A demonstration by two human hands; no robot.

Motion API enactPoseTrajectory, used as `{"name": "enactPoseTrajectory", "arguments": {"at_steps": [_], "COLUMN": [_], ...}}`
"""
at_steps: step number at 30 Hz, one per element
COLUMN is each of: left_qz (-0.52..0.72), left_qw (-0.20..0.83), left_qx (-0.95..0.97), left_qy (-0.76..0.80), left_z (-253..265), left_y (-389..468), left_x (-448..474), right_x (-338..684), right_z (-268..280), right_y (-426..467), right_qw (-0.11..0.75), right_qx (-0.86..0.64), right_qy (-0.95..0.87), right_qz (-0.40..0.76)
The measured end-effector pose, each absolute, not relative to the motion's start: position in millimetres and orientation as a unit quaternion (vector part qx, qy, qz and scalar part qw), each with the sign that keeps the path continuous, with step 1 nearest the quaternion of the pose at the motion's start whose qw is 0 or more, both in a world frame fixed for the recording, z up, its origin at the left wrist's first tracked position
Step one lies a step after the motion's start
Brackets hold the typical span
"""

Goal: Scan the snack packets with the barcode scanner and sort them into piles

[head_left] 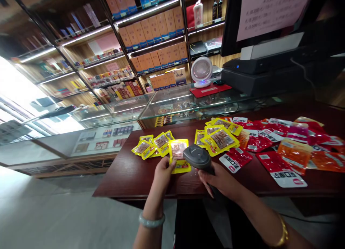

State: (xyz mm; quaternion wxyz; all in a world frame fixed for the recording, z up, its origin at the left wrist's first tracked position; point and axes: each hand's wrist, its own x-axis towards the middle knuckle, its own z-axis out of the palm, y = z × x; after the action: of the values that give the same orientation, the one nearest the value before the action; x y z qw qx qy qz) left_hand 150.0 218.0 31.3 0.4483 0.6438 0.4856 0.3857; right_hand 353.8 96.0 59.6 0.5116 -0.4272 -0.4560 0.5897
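My left hand (164,170) pinches the left edge of a yellow-bordered snack packet (184,167) with a clear window, held just over the dark red table (121,179). In my right hand (221,180) is a grey handheld barcode scanner (198,157), its head pointing left and partly covering that packet. Left of the packet lies a small pile of similar yellow packets (161,143). Just beyond the scanner on the right is another heap of yellow packets (221,139). Part of the scanner's handle is hidden by my fingers.
Red-and-white packets (287,173) and orange packets (293,153) spread over the table's right side. Behind it stand a glass display counter (178,105), a small white fan (201,69) on a red mat (210,91), and a black monitor and printer (245,67). Shelves of orange boxes (151,29) line the wall.
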Motion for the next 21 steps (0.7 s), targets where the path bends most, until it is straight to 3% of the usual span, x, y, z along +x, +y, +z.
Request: {"name": "enactPoseTrajectory", "arguments": {"at_steps": [4,9,12,17,21], "left_qz": [0.298,0.240,0.199,0.073,0.088], "left_qw": [0.378,0.124,0.034,0.065,0.096], "left_qx": [0.742,0.807,0.816,0.864,0.874], "left_qy": [0.466,0.526,0.542,0.493,0.468], "left_z": [32.1,55.1,63.6,60.7,58.8], "left_y": [208.3,226.6,252.0,255.8,221.3], "left_x": [187.5,188.1,173.8,156.8,136.9], "right_x": [347.4,342.6,343.9,346.1,347.6], "right_z": [56.0,47.1,43.7,37.8,34.2], "right_y": [100.7,104.6,103.6,104.2,106.9], "right_qw": [0.508,0.498,0.499,0.502,0.499], "right_qx": [-0.428,-0.425,-0.418,-0.418,-0.420], "right_qy": [-0.448,-0.446,-0.443,-0.443,-0.458], "right_qz": [0.599,0.610,0.617,0.614,0.604]}}
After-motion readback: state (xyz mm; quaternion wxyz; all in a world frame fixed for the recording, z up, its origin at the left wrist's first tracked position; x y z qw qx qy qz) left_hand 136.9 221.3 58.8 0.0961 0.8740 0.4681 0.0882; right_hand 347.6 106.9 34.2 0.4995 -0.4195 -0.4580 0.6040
